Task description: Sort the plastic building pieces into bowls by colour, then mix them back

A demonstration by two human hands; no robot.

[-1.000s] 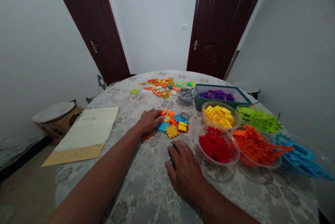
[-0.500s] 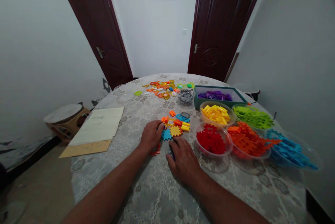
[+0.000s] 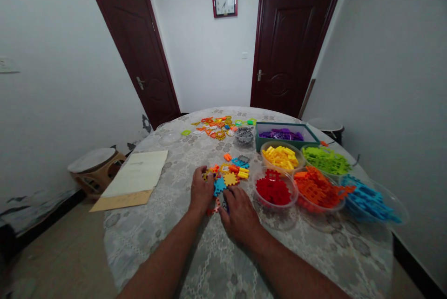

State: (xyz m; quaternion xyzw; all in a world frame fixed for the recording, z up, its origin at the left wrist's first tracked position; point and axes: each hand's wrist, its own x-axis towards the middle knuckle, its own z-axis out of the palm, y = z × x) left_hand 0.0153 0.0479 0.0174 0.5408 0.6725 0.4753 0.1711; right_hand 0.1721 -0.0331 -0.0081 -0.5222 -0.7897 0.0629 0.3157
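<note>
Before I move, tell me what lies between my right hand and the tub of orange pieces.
In the head view, the tub of red pieces sits between your right hand and the tub of orange pieces.

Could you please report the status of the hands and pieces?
Left hand at left edge of loose pieces; right hand holding dark piece, mostly hidden; red-piece bowl close on right.

head-worn view — forward, downward, across the table point(image 3: 216, 257)

Yellow, blue and orange toothed pieces point(image 3: 231, 179) lie loosely clustered on the tablecloth point(image 3: 216, 261).
</note>
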